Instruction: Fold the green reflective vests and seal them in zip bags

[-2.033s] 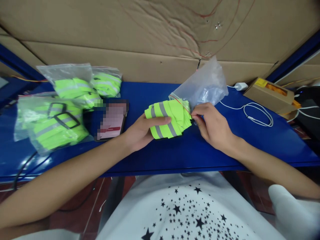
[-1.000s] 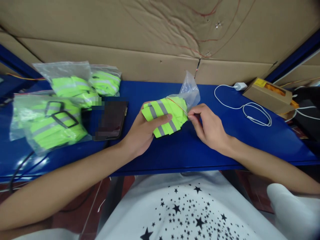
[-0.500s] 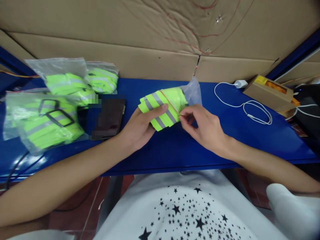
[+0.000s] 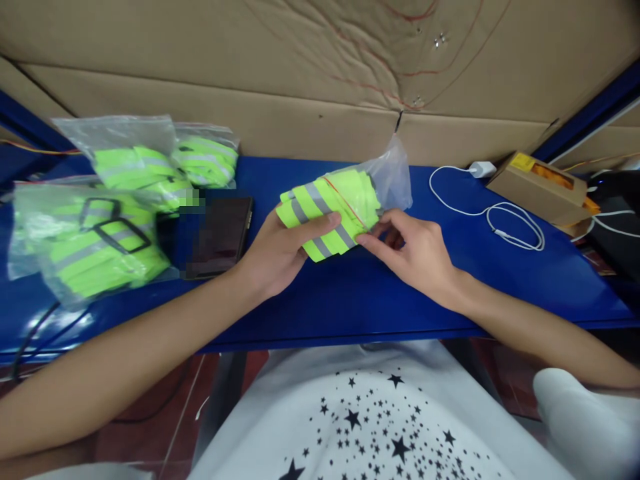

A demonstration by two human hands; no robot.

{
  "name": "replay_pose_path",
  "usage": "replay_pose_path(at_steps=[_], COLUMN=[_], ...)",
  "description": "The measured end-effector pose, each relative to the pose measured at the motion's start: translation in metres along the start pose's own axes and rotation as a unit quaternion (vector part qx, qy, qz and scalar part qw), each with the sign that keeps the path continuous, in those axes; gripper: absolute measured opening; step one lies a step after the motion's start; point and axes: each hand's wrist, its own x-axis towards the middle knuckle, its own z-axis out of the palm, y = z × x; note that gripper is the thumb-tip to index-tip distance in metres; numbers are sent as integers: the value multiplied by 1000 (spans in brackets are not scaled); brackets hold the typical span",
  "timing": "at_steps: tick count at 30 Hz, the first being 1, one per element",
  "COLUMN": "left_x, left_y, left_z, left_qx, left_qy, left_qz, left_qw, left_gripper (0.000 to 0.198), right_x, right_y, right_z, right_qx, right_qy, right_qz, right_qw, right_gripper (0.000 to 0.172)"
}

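Note:
A folded neon-yellow reflective vest (image 4: 320, 207) with grey stripes is held above the blue table, partly inside a clear zip bag (image 4: 390, 179). My left hand (image 4: 287, 257) grips the vest's left end, thumb on top and fingers underneath. The bag's red-edged mouth runs slantwise across the vest. At the lower right, my right hand (image 4: 407, 253) pinches the bag's edge against the vest, thumb in front. Its other fingers are curled and partly hidden.
Several clear bags of neon vests (image 4: 100, 247) lie at the left beside a dark phone-like device (image 4: 223, 237). At the right are a white charger cable (image 4: 515, 227) and a cardboard box (image 4: 537, 190) on the blue table (image 4: 310, 313). Cardboard (image 4: 250, 120) lines the back.
My right hand has shifted slightly right along the bag's mouth. The bag's far end now stands out fuller to the right, and its edge lies a little further right on the vest.

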Motion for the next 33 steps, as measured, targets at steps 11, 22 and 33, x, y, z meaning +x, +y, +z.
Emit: replay_pose_path(at_steps=[11, 22, 33], left_x=[2, -3, -16], left_y=[-8, -12, -10], left_z=[7, 15, -2], left_qx=[-57, 33, 344], left_qy=[56, 51, -78], left_qz=[-4, 102, 272], left_qw=[997, 993, 895], left_gripper=[46, 43, 41], right_x=[-2, -16, -9], right_y=[6, -18, -12], right_z=[10, 6, -21], right_qx=[-203, -245, -143], right_qy=[-47, 29, 21], right_qz=[14, -156, -135], right_qw=[978, 957, 980], right_gripper=[16, 30, 41])
